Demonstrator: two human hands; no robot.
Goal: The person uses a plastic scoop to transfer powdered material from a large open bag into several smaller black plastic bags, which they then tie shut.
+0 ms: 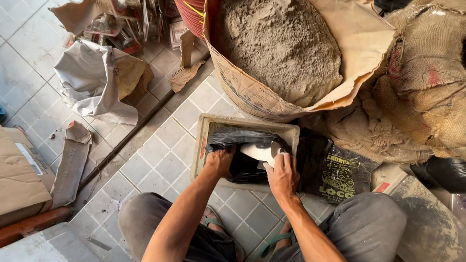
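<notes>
Both forearms reach forward and down from the squatting person's knees. The left hand [220, 161] is curled over the edge of a black plastic bag [242, 148], gripping it. The right hand [282, 174] is clamped on a white scoop [261, 151], whose long axis seems to run left-right, open end toward the left. The bag sits in a shallow rectangular tray [206, 129] on the tiled floor [160, 159]. Just beyond stands an open paper sack of grey powder [283, 41]; burlap sacks [437, 96] crowd the right.
</notes>
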